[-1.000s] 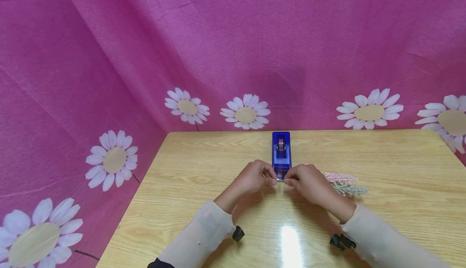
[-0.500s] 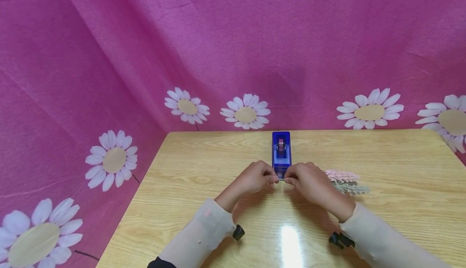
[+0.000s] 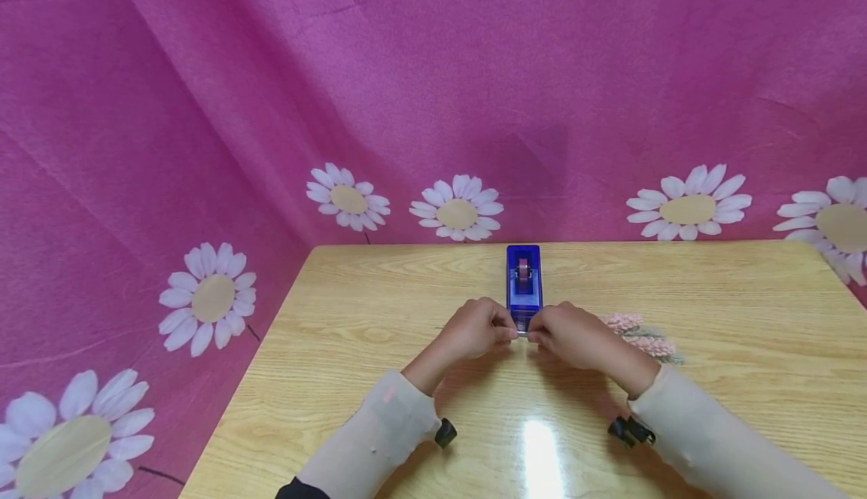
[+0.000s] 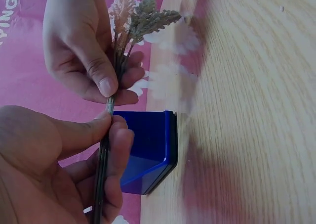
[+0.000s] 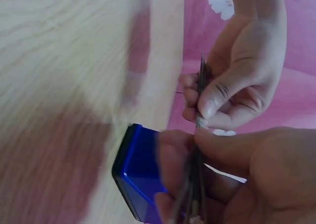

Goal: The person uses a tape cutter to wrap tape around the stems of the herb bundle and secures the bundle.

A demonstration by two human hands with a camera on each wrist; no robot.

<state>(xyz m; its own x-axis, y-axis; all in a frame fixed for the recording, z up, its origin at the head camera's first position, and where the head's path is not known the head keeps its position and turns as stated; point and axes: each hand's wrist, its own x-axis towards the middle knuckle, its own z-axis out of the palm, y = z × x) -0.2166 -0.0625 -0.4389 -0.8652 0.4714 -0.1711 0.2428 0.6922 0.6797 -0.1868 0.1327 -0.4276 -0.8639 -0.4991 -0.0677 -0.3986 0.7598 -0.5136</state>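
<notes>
Both hands hold a thin bundle of artificial flower stems (image 4: 102, 169), stretched sideways between them. My left hand (image 3: 474, 330) pinches the lower stems between thumb and fingers. Close beside it, my right hand (image 3: 572, 336) grips the stems nearer the flower heads. The heads, pink (image 3: 652, 345) and grey-green (image 4: 154, 17), stick out past the right hand. A pale, shiny band, like clear tape (image 4: 110, 105), shows on the stems between the two thumbs. Just beyond the fingertips stands a blue tape dispenser (image 3: 523, 288) with a reddish roll core; the hands overlap its near end.
The wooden table (image 3: 379, 281) meets a pink cloth backdrop (image 3: 420, 92) printed with white daisies along its far edge. Black wrist-camera mounts (image 3: 444, 433) hang under both sleeves. A bright light reflection lies on the table's front part.
The flower bundle has turned about its length: pink heads now show above and below the grey-green one. Both hands stay nearly in place, with small finger shifts. The dispenser has not moved.
</notes>
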